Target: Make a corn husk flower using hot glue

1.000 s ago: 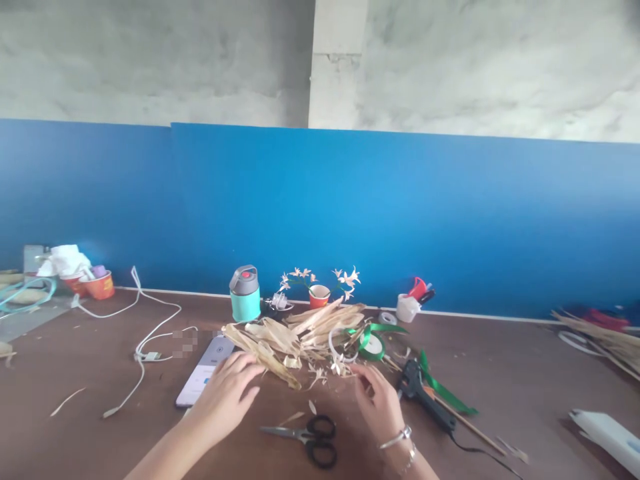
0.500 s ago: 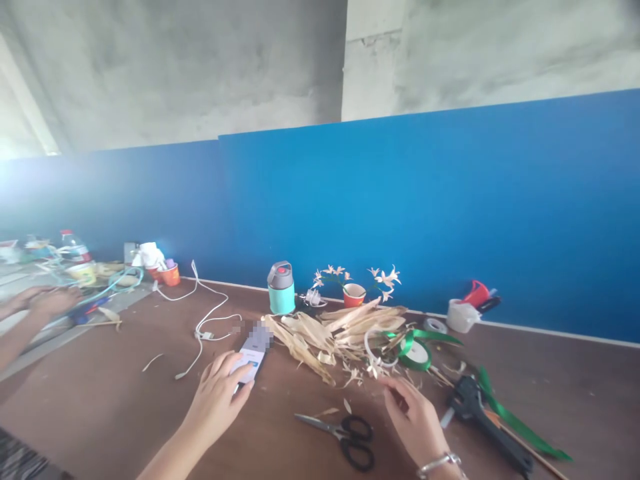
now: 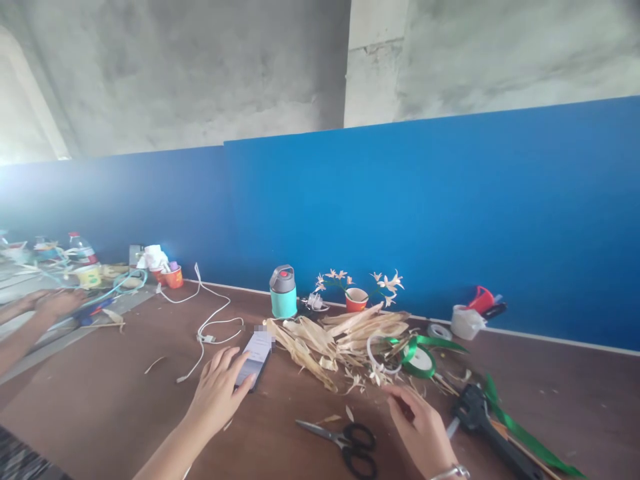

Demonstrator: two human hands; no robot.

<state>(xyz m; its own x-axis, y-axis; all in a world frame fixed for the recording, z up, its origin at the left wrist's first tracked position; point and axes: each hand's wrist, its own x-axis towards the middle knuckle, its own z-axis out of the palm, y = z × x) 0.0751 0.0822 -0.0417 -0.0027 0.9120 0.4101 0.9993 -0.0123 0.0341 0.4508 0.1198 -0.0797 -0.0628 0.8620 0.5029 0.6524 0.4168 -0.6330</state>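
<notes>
Phone (image 3: 259, 350) flat on the brown table (image 3: 125, 400), left of the middle, with a lit screen and just left of a heap of dry leaves (image 3: 305, 340). Nearest, a bit of patterned cloth (image 3: 23, 455) in the left corner, and scissors (image 3: 344, 440) with black handles a little right of the middle, pointing left. To the right, a black glue gun (image 3: 483, 417), with a thin stick (image 3: 527, 450) and a green strip (image 3: 525, 437) beside it. Left of the glue gun, the right hand (image 3: 421, 427), with a shiny bracelet (image 3: 454, 472) and bent fingers, just beside a small white flower (image 3: 377, 375). Cannot tell if pinching it or not. Over the near end of the phone, the left hand (image 3: 215, 389), loose, with spread fingers and wrapped around nothing. Fingertips on the screen or just above it; cannot tell which.

A bit farther, left of the phone, a white cord (image 3: 207, 339) in loops. Right of the phone, the leaves, long and pale, with a white ring (image 3: 369, 350) and a round spool (image 3: 420, 361) of green ribbon (image 3: 414, 347) at the right end.

Farther still, from left to right: a blurry hand of another person (image 3: 60, 303), two red cups (image 3: 174, 277), a teal bottle (image 3: 283, 303) with a grey lid, a white plug (image 3: 316, 302), a red paper cup (image 3: 357, 304) with white blooms (image 3: 393, 283), a roll of tape (image 3: 447, 333), and a white tub (image 3: 465, 323). Behind all that, a long blue board (image 3: 375, 200). Farthest, a grey wall (image 3: 225, 73) with a pale post (image 3: 375, 80).
</notes>
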